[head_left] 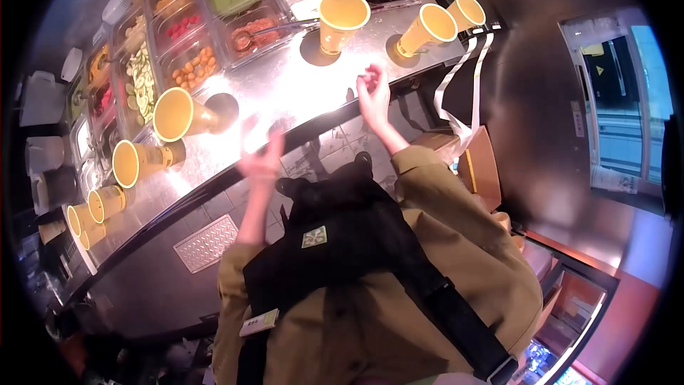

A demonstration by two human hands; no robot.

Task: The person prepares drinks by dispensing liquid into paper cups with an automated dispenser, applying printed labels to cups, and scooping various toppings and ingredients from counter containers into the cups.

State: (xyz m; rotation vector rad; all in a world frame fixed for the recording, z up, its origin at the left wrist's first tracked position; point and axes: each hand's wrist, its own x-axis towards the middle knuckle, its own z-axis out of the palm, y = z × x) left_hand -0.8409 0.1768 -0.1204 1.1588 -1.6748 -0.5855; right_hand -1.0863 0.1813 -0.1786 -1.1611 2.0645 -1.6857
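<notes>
Yellow and upright, a cup (335, 37) stands on the steel counter (288, 89), mouth up, long axis vertical, near the right hand (374, 96), whose fingers curl; I cannot tell what they hold. Blur hides the left hand (261, 158) and its finger spread. Beyond, tubs (187, 43) contain orange balls (195, 69) and pale-green slices (141, 85).

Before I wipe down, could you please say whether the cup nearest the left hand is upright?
Upright: the cup stands on its base, mouth up.
</notes>
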